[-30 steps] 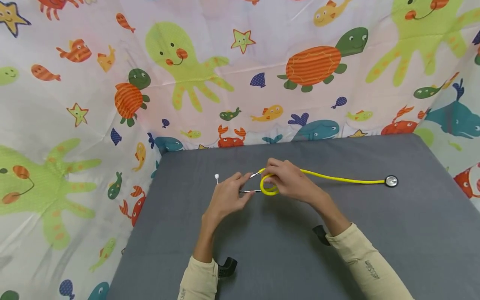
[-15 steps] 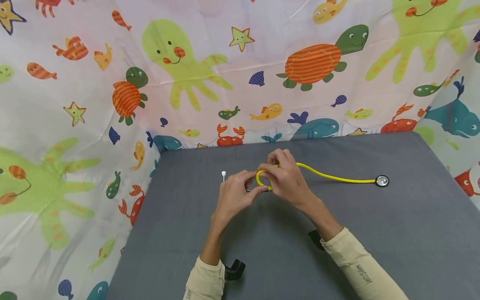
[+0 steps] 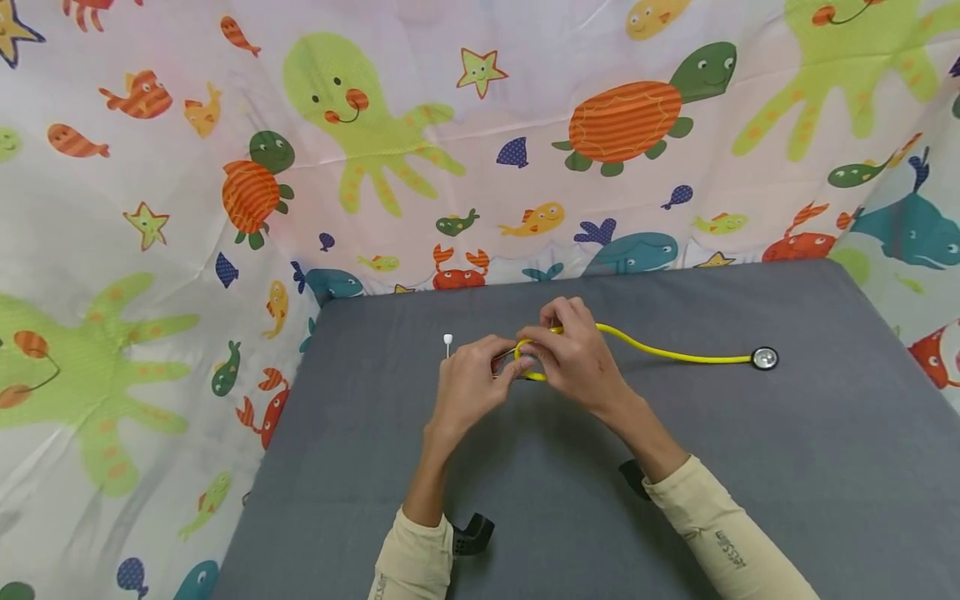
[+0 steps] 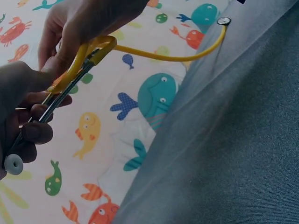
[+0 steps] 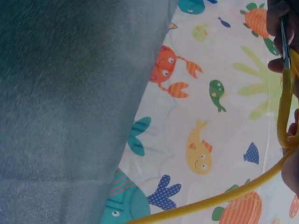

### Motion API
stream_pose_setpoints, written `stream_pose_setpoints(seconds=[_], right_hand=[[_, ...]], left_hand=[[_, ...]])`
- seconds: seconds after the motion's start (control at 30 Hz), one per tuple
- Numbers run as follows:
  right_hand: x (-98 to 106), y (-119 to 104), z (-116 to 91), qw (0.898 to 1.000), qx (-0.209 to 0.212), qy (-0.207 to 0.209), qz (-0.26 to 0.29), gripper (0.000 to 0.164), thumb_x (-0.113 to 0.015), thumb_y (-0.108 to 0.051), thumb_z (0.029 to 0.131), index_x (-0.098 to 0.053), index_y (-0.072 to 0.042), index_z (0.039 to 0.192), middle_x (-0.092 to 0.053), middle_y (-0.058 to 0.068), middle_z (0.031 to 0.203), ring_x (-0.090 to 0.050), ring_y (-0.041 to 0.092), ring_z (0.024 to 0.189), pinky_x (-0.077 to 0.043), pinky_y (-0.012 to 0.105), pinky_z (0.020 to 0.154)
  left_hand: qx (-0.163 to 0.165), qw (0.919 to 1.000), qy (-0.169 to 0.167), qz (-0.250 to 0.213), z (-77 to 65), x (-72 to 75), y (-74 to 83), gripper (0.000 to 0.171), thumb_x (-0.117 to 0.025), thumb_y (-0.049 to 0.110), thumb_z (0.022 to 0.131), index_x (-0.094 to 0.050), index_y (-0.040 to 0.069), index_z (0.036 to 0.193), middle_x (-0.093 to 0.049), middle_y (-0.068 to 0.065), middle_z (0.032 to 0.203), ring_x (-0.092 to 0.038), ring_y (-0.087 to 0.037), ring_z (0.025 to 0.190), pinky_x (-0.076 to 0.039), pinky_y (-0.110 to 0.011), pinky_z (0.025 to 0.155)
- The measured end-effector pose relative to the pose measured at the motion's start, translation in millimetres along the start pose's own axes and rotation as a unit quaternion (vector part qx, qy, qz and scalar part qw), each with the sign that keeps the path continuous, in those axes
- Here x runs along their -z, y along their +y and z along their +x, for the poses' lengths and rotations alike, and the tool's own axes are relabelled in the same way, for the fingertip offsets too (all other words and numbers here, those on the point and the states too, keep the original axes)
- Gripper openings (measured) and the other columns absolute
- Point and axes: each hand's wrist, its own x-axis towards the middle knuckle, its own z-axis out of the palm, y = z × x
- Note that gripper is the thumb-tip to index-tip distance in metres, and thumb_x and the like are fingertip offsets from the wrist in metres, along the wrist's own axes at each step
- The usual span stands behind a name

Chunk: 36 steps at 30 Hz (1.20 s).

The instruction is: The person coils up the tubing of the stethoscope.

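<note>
A stethoscope with yellow tubing is held up between both hands. My left hand grips its metal ear tubes, fingers curled round them. One white ear tip sticks out past that hand. Close beside it, my right hand pinches the yellow tubing where it bends in a small loop near the metal tubes. From there the tubing runs right to the round chest piece on the grey surface. In the right wrist view, the looped tubing shows at the right edge, partly hidden by fingers.
A grey cloth-covered table lies under the hands. Behind it and along the sides hangs a white curtain printed with sea animals. Black wrist mounts sit by both sleeves.
My left hand has shifted right, up against the loop and the right hand. The right hand has moved slightly up and back, and the chest piece has slid a little left.
</note>
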Motion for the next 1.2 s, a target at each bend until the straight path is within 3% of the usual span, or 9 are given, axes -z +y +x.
stream_pose_setpoints(seconds=[0.17,0.3,0.4,0.5,0.63,0.8,1.03,1.2], right_hand=[[1.5,0.8,-1.5,1.0,-0.013,-0.013,0.004,0.023,-0.087,-0.007,0.082,-0.08,-0.003,0.103,-0.056,0.015,0.094,-0.047,0.029,0.086,-0.04,0.038,0.074],[12.9,4.5,1.0,0.993,-0.058,-0.092,0.051,0.03,-0.084,-0.01,0.087,-0.076,-0.002,0.115,-0.062,0.013,0.101,-0.052,0.024,0.089,-0.046,0.034,0.076],[28.0,12.5,5.0,0.971,-0.098,-0.176,0.126,0.024,-0.075,-0.01,0.095,-0.074,-0.005,0.118,-0.068,0.007,0.104,-0.059,0.017,0.089,-0.051,0.029,0.077],[41.9,21.8,7.4,0.942,-0.144,-0.216,0.211,0.018,-0.067,-0.008,0.101,-0.075,-0.008,0.117,-0.072,0.003,0.102,-0.065,0.017,0.084,-0.055,0.026,0.077],[51.9,30.3,5.5,0.909,-0.203,-0.214,0.294,0.016,-0.065,-0.01,0.103,-0.076,-0.01,0.114,-0.076,0.007,0.104,-0.069,0.02,0.087,-0.057,0.024,0.082],[49.0,33.3,-3.6,0.886,-0.258,-0.195,0.331,0.015,-0.064,-0.007,0.102,-0.071,-0.002,0.115,-0.073,0.014,0.104,-0.068,0.019,0.083,-0.058,0.024,0.078],[41.2,24.7,-14.5,0.871,-0.323,-0.187,0.319,0.015,-0.064,-0.01,0.103,-0.069,0.003,0.11,-0.071,0.018,0.094,-0.067,0.019,0.078,-0.059,0.026,0.075],[34.3,14.9,-21.0,0.864,-0.341,-0.201,0.311,0.022,-0.065,-0.009,0.103,-0.071,0.005,0.119,-0.076,0.02,0.1,-0.071,0.029,0.077,-0.06,0.025,0.076]], left_hand=[[0.006,1.0,-0.006,0.006,0.7,-0.4,-0.3,0.035,-0.085,0.036,0.087,-0.08,0.011,0.111,-0.054,0.0,0.07,-0.041,-0.009,0.059,-0.024,-0.019,0.051],[0.009,0.9995,-0.029,-0.01,0.5,2.3,-1.6,0.036,-0.085,0.037,0.087,-0.08,0.011,0.111,-0.055,0.0,0.07,-0.043,-0.009,0.06,-0.025,-0.019,0.052],[0.0,0.9984,-0.05,-0.026,-0.8,7.8,-3.1,0.036,-0.086,0.036,0.085,-0.079,0.011,0.111,-0.058,-0.004,0.072,-0.044,-0.009,0.062,-0.025,-0.019,0.054],[-0.014,0.9959,-0.067,-0.058,-1.4,14.0,-3.8,0.036,-0.087,0.034,0.085,-0.079,0.01,0.11,-0.058,-0.006,0.073,-0.044,-0.009,0.063,-0.027,-0.02,0.055],[-0.024,0.9887,-0.086,-0.12,-2.1,20.9,-3.2,0.034,-0.088,0.029,0.085,-0.078,0.008,0.11,-0.053,-0.002,0.073,-0.044,-0.01,0.064,-0.03,-0.021,0.058],[-0.023,0.9818,-0.086,-0.168,-0.8,25.1,-0.7,0.034,-0.088,0.024,0.085,-0.076,0.006,0.112,-0.049,0.0,0.074,-0.045,-0.012,0.066,-0.033,-0.022,0.061],[0.014,0.982,-0.061,-0.178,4.0,24.8,4.0,0.035,-0.086,0.023,0.087,-0.074,0.004,0.113,-0.046,-0.001,0.073,-0.044,-0.014,0.064,-0.033,-0.023,0.06],[0.072,0.9712,-0.05,-0.222,10.3,22.1,5.4,0.028,-0.083,0.021,0.09,-0.074,0.004,0.111,-0.043,-0.002,0.069,-0.042,-0.015,0.061,-0.032,-0.023,0.057]])
